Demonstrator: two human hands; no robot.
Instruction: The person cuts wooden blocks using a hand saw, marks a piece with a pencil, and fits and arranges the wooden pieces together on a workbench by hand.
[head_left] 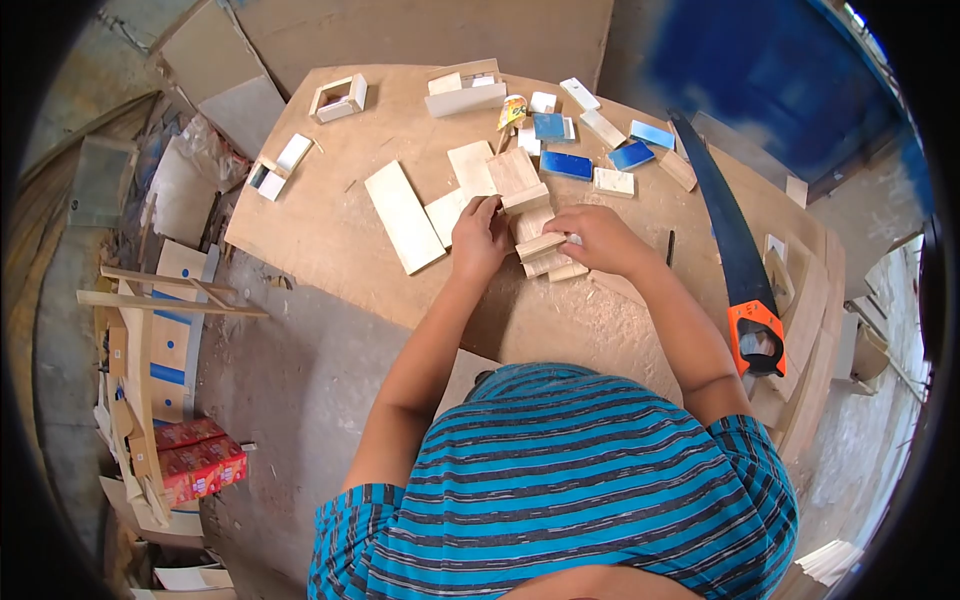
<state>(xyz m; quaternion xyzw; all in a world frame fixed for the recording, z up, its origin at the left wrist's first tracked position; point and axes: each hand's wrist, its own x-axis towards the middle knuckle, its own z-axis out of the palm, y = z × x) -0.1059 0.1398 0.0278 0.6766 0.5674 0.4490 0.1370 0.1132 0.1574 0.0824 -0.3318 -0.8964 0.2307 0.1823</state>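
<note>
My left hand (481,240) is curled against the left side of a pale wooden piece (526,199) with a raised strip, its fingertips at the edge. Across from it, my right hand (602,240) closes its fingers on a small wooden block (542,246). Under and beside that block lie other short wooden strips (567,272), partly covered by my fingers. Just beyond my hands, a flat wooden board (514,172) adjoins the raised strip. To the left lie a long pale board (405,217) and a smaller panel (471,168).
A handsaw (728,215) with an orange handle lies at the right. Blue-painted blocks (567,165) and a small yellow cup (512,111) are at the back. Small wooden frames (338,98) stand along the far left edge. Sawdust covers the wooden table (620,320) near me.
</note>
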